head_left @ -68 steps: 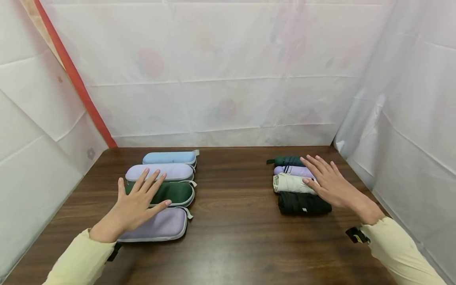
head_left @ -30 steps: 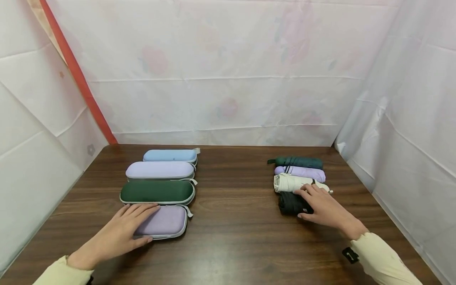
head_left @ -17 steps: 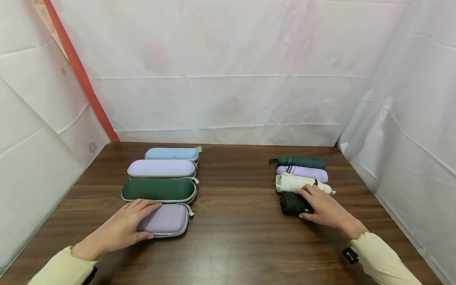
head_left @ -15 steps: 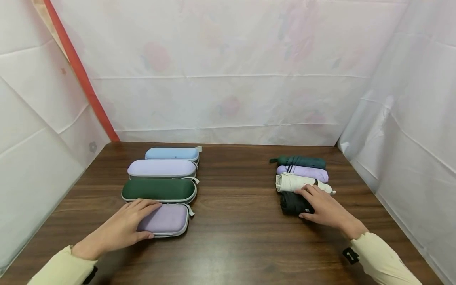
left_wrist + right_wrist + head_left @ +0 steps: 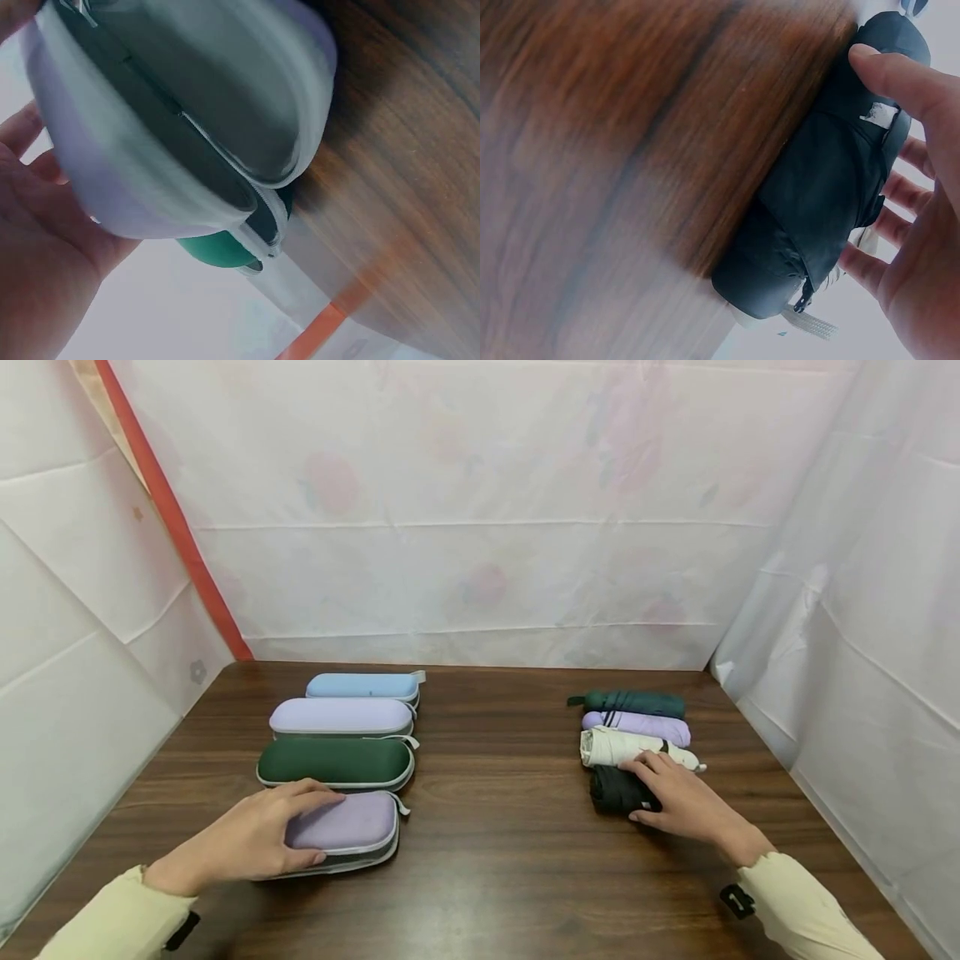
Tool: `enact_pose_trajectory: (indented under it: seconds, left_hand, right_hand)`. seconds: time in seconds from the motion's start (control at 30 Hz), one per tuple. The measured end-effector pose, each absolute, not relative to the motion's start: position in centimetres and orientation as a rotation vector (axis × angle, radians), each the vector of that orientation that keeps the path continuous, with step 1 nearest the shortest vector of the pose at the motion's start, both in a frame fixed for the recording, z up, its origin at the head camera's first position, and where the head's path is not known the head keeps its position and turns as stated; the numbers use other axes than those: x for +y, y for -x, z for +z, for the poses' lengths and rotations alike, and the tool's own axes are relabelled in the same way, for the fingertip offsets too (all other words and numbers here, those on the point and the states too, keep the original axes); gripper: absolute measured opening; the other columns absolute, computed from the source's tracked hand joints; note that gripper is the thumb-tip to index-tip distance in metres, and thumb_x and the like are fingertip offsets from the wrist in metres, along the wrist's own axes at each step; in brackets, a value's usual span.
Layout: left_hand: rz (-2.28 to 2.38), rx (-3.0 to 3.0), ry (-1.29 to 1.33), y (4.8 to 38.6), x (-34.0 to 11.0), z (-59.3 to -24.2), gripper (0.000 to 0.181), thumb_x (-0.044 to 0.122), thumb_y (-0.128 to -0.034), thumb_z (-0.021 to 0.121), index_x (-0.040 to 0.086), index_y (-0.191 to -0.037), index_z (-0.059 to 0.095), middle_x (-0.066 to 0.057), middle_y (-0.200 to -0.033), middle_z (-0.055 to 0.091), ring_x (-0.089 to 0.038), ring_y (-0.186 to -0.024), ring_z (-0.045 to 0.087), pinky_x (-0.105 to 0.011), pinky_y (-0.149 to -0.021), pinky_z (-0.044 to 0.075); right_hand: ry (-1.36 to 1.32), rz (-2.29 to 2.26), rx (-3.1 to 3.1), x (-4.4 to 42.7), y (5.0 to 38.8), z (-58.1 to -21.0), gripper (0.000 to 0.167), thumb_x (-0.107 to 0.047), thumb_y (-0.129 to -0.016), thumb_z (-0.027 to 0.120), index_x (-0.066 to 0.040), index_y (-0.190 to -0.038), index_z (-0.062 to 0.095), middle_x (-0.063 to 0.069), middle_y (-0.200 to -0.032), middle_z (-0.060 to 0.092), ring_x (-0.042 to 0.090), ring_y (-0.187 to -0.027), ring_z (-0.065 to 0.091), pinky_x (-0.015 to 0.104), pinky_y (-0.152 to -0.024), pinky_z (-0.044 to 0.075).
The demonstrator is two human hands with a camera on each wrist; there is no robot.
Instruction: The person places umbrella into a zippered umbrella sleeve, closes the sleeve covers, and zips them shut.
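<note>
My left hand (image 5: 243,839) grips the left end of the greyish-purple zip case (image 5: 345,822), nearest of the cases on the left. Its lid is lifted a little; in the left wrist view the case (image 5: 97,165) gapes, showing a grey lining, with part of my left hand (image 5: 52,225) along its outer side. On the right, my right hand (image 5: 686,797) holds the black folded umbrella (image 5: 618,789), which lies on the table. The right wrist view shows this umbrella (image 5: 810,195) with the thumb of my right hand (image 5: 922,187) on one side and the fingers on the other.
Behind the held case lie a dark green case (image 5: 337,762), a lavender case (image 5: 341,716) and a light blue case (image 5: 360,685). Beyond the black umbrella lie white (image 5: 618,746), lavender (image 5: 645,727) and dark green (image 5: 637,702) umbrellas. White sheets (image 5: 480,568) surround the brown table (image 5: 495,860).
Both hands came down from above the rows to the nearest case and the black umbrella. The purple case's lid has risen since half a second ago; my right hand has stayed put.
</note>
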State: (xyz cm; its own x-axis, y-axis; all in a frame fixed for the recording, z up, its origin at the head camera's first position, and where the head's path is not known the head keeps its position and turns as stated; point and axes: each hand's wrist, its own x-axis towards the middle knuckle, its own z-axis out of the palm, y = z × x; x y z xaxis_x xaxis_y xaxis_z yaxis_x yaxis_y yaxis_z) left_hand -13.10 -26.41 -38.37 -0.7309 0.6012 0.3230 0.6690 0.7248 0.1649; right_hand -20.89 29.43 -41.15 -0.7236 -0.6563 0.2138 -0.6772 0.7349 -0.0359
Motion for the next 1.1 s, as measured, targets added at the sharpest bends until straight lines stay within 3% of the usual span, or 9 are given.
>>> enact_pose_trajectory:
  seconds: [0.2,0.4,0.67,1.1]
  left_hand:
    - [-0.496,-2.780,0.972,13.0,-26.1,-37.5,0.050,0.042,-0.0781,0.076,0.022,-0.122,0.063,0.013,-0.114,0.057,-0.002,-0.090,0.053,-0.030,-0.070,0.048]
    - [-0.598,-2.852,1.017,13.4,-25.2,-36.4,0.045,0.044,-0.0870,0.067,0.020,-0.125,0.062,0.014,-0.112,0.056,-0.003,-0.092,0.051,-0.029,-0.072,0.047]
    - [-0.704,-2.836,1.140,14.7,-23.5,-35.1,0.042,0.039,-0.0895,0.065,0.019,-0.126,0.061,0.016,-0.111,0.056,-0.003,-0.092,0.053,-0.028,-0.075,0.046]
    - [-0.863,-2.840,1.319,17.3,-18.4,-33.2,0.045,0.039,-0.0903,0.064,0.013,-0.127,0.060,0.011,-0.112,0.058,-0.005,-0.092,0.054,-0.029,-0.080,0.046]
  right_hand:
    - [-1.059,0.171,-2.749,29.4,20.8,-41.2,0.063,-0.032,-0.074,0.081,-0.005,-0.126,0.056,0.006,-0.113,0.054,0.025,-0.103,0.052,0.048,-0.085,0.043]
    - [-1.046,0.177,-2.761,29.4,20.9,-41.3,0.064,-0.032,-0.074,0.081,-0.005,-0.126,0.056,0.007,-0.113,0.053,0.025,-0.102,0.052,0.049,-0.085,0.042]
    - [-1.054,0.223,-2.754,29.4,20.6,-41.6,0.071,-0.025,-0.068,0.085,0.000,-0.126,0.054,0.011,-0.112,0.050,0.031,-0.105,0.048,0.049,-0.086,0.042]
    - [-1.046,0.208,-2.761,29.1,20.5,-41.3,0.064,-0.015,-0.068,0.085,0.001,-0.122,0.055,0.013,-0.109,0.051,0.033,-0.104,0.050,0.048,-0.085,0.043]
